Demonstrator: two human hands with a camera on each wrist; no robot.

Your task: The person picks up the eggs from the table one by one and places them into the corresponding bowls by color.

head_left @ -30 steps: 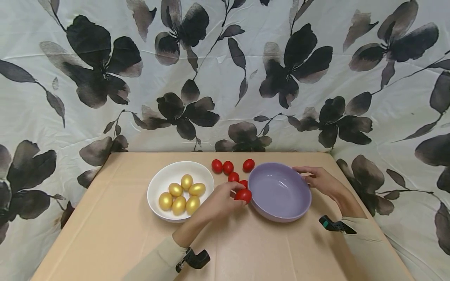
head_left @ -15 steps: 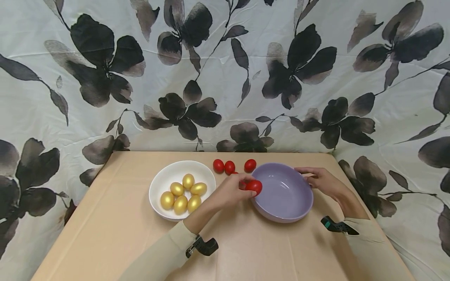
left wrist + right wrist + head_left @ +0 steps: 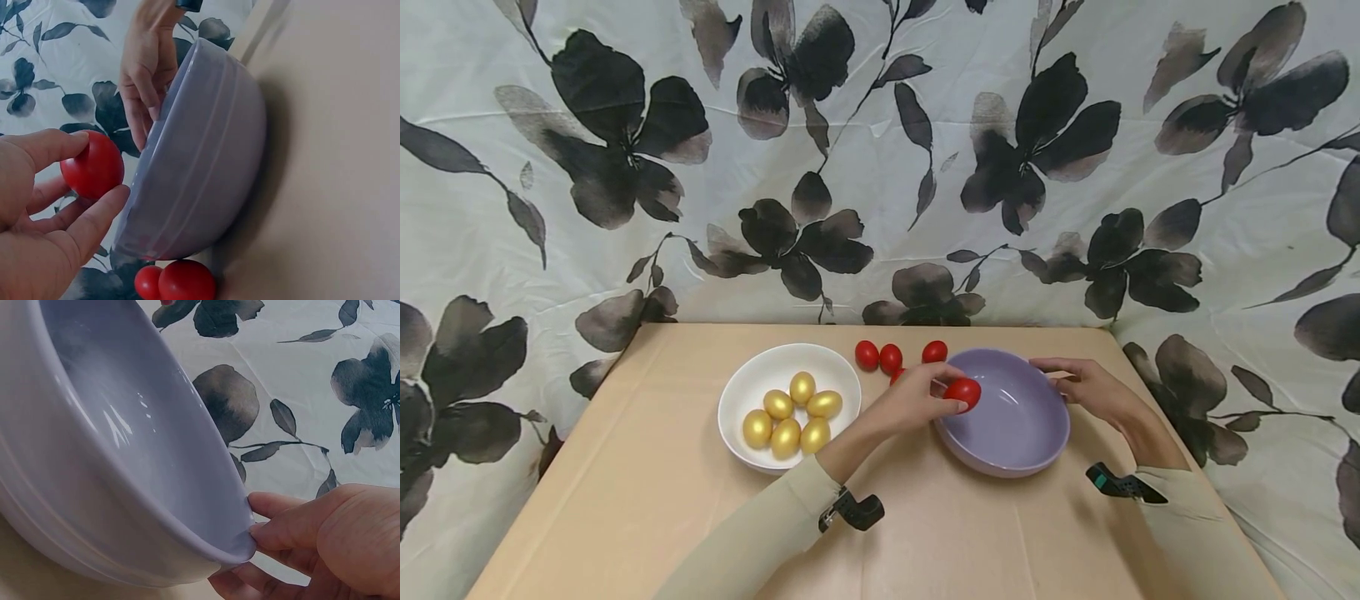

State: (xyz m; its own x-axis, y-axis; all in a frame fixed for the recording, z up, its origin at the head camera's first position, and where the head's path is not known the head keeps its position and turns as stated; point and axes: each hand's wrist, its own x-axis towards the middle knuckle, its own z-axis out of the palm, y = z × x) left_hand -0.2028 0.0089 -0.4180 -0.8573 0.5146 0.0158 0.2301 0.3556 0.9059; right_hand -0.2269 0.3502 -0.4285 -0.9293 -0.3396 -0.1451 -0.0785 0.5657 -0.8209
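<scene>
The left hand (image 3: 913, 398) is pinching a red egg (image 3: 965, 392) between its thumb and fingertips, holding it up at the left rim of a glossy lavender bowl (image 3: 1007, 421). The right hand (image 3: 1090, 387) is gripping that bowl's right rim with thumb and fingers. More red eggs (image 3: 867, 355) are lying toward the far edge of the tan table (image 3: 625, 475) (one is mostly hiding behind the left hand in the head view). Further left, a white bowl (image 3: 739, 392) is holding six gold eggs (image 3: 786, 438). Floral fabric (image 3: 880, 167) is hanging behind.
</scene>
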